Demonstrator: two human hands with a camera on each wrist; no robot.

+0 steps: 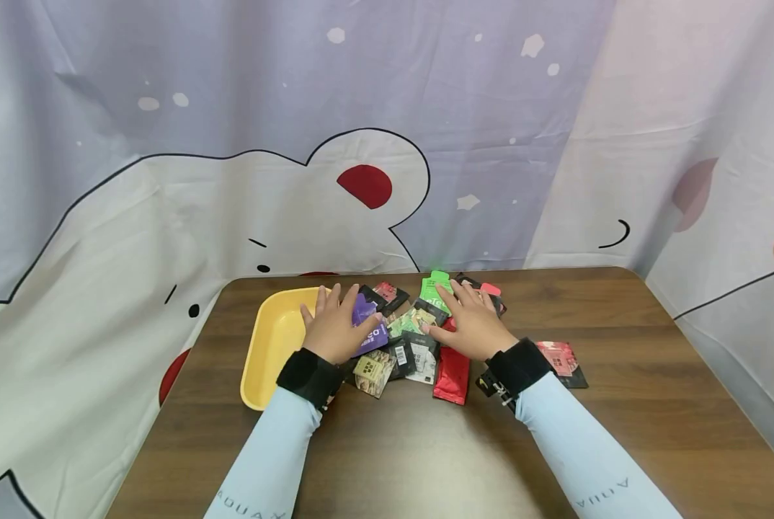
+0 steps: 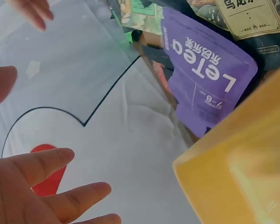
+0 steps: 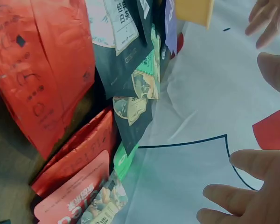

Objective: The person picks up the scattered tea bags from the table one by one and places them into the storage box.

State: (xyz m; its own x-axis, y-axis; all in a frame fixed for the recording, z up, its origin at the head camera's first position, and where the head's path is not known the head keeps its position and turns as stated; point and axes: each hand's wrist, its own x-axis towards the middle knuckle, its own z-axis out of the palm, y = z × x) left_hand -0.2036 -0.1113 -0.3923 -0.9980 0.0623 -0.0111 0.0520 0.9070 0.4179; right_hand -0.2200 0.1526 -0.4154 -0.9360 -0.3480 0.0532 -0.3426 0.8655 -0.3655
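Observation:
Both hands hover with fingers spread over a loose pile of flat tea sachets. The left hand is above the pile's left side, beside a purple LeTea sachet. Over the right side is the right hand, close to a long red sachet and a bright green one. Between the hands lie dark sachets with pale labels and a green-patterned sachet. Neither hand grips anything, and in both wrist views the fingers stand apart from the sachets.
A yellow plastic tray stands left of the pile, partly behind the left hand. One red and black sachet lies apart at the right, near the right wrist. The brown wooden table reaches back to a printed curtain.

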